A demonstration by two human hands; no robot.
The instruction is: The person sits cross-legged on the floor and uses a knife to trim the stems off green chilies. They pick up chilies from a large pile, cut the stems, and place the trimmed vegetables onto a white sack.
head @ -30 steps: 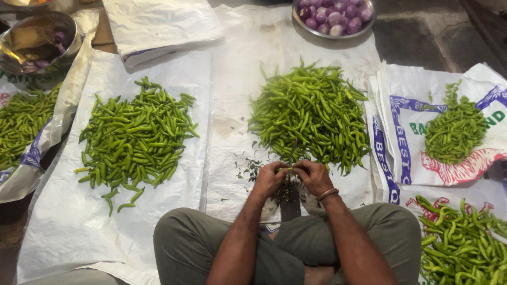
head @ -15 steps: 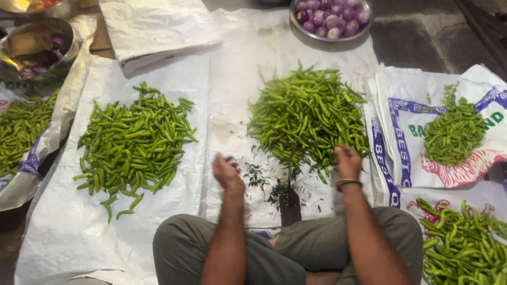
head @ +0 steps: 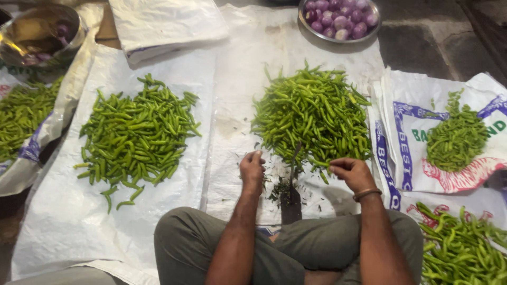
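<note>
I sit cross-legged before a big heap of green chillies (head: 311,119) on a white sack (head: 237,74). My right hand (head: 351,173) rests at the heap's near right edge, its fingers pinched on green chillies; a bangle circles that wrist. Fingers curled and nothing visible in them, my left hand (head: 252,169) hovers at the heap's near left edge. Between my hands a thin upright blade (head: 293,161) rises from a dark base (head: 290,203), with stem scraps (head: 279,189) around it. A second chilli pile (head: 137,134) lies to the left.
A steel bowl of purple onions (head: 338,18) stands at the back. Another steel bowl (head: 39,34) is at the far left, above more chillies (head: 21,119). Cut green pieces (head: 457,137) lie on a printed sack at right, and long chillies (head: 459,248) at the near right. A folded sack (head: 163,26) lies behind.
A second ago both hands met at the blade. They then spread, the left toward the left pile and the right into the heap. Both have now drawn back toward the blade.
</note>
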